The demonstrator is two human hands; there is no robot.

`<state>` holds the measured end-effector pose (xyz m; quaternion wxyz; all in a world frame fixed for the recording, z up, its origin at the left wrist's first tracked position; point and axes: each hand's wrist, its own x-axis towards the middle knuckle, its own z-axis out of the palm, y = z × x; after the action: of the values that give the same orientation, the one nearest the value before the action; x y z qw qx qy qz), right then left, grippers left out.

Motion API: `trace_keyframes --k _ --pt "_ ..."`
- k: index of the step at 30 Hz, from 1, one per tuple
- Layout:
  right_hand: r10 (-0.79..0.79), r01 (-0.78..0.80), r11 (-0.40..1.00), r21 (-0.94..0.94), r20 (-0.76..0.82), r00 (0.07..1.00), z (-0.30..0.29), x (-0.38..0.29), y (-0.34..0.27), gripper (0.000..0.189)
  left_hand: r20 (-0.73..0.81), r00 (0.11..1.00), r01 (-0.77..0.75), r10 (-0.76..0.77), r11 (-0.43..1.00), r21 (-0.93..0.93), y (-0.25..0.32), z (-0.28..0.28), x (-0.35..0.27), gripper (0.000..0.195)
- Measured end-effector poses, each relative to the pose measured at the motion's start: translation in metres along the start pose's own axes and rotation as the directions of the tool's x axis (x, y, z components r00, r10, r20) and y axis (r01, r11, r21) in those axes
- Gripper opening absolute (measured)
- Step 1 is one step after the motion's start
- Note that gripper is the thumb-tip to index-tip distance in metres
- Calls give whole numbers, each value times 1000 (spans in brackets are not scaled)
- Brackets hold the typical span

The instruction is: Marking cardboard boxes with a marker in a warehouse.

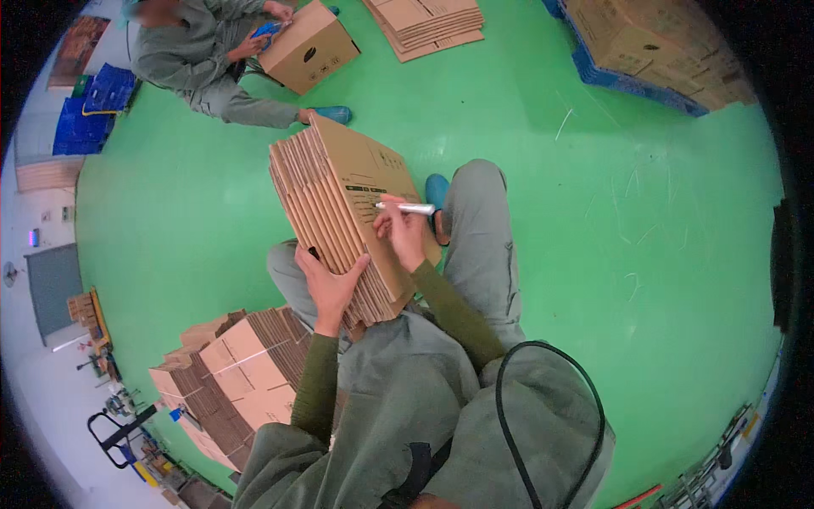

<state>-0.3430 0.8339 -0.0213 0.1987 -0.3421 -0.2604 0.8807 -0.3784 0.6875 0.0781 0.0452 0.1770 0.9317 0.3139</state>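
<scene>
A stack of flattened cardboard boxes rests tilted on the person's lap, its printed face turned to the right and its layered edges to the left. My left hand grips the lower edges of the stack, thumb on the edges at the right; a small black object shows by its fingertips. In my right hand is a white marker pen, held against or just over the printed face, its tip pointing left. Whether the tip touches the cardboard cannot be told.
Strapped bundles of flattened boxes lie at lower left. Another person sits at upper left with a cardboard box. More flattened boxes lie at the top; a blue pallet bears cartons at upper right.
</scene>
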Motion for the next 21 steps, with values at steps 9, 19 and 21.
trace_keyframes --k 9,19,21 --pt "-440 627 292 -723 480 759 28 -50 -51 42 -3 999 -34 34 997 -74 -12 -2 -4 113" --pt "-571 666 458 -589 380 728 35 -70 -54 14 -53 996 -68 66 997 -37 -13 -4 -5 111" --pt "-193 249 934 -255 226 955 38 -41 -34 14 -38 998 -55 53 996 -67 -12 -5 -6 111"
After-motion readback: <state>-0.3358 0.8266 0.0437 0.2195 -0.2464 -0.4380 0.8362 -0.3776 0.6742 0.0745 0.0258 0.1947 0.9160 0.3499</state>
